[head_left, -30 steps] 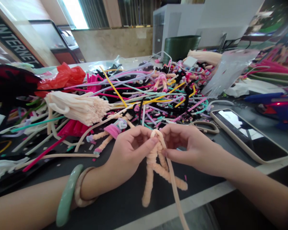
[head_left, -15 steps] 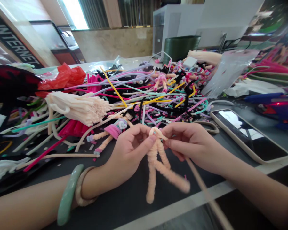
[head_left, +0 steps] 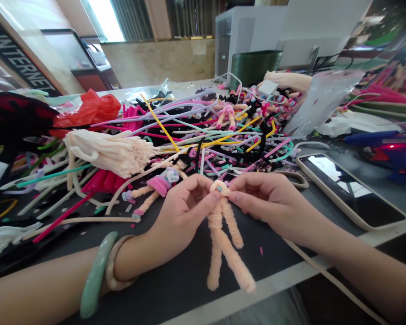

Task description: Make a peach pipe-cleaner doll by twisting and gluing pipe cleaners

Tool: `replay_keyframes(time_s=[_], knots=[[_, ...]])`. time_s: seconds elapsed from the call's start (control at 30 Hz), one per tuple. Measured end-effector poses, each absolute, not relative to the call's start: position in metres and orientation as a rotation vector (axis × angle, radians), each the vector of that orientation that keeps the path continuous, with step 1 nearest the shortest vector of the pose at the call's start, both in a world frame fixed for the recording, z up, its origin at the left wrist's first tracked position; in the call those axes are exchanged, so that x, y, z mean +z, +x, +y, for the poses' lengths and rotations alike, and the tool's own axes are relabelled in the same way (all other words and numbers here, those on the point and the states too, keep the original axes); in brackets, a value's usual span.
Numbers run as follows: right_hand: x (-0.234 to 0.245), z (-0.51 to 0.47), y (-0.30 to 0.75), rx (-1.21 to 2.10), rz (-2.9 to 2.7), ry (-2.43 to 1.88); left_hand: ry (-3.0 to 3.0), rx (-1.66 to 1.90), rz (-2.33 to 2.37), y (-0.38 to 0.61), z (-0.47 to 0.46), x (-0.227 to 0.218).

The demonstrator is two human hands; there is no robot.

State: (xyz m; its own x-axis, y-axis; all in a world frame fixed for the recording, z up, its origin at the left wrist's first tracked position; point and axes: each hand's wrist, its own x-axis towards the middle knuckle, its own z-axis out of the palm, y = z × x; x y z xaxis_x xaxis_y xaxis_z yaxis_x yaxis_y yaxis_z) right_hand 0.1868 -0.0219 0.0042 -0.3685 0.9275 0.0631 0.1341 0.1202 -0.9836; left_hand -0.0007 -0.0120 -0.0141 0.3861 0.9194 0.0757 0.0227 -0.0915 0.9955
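A peach pipe-cleaner doll [head_left: 216, 225] hangs between my hands, its limbs pointing down and its looped head at the top. My left hand [head_left: 191, 203] pinches the left side of the head. Against the head's right side, my right hand [head_left: 267, 201] is closed on a long peach pipe cleaner [head_left: 325, 271] that trails down past my right forearm. A small bluish spot shows inside the looped head. Left of my left hand lies a dressed doll [head_left: 159, 185] with a pink skirt.
Behind my hands spreads a heap of coloured pipe cleaners [head_left: 203, 135]. A cream bundle [head_left: 108, 151] lies left, near a red plastic bag [head_left: 94, 108]. To the right are a phone [head_left: 348, 189], scissors handles [head_left: 299, 180] and a blue glue gun [head_left: 392, 149] with a red light.
My right hand has come in closer to the doll's head. The trailing pipe cleaner has swung right, and the doll's legs have drawn closer together.
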Motion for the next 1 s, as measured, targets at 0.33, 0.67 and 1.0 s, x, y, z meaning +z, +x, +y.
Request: replay_keyframes(time_s=[0.33,0.67,1.0], knots=[[0.0041,-0.0226,0.1886,1.19,-1.673,-1.112,1.48,0.959,0.894,-0.0005,-0.0125,-0.0141],[0.0056,-0.023,0.1896,1.204,-1.64,-1.111,1.495,0.946,0.898,-0.0011,-0.0127,-0.0164],[0.0034,-0.0239,0.1908,1.235,-1.656,-1.149,1.732,0.951,1.017,-0.0025,-0.0157,-0.0132]])
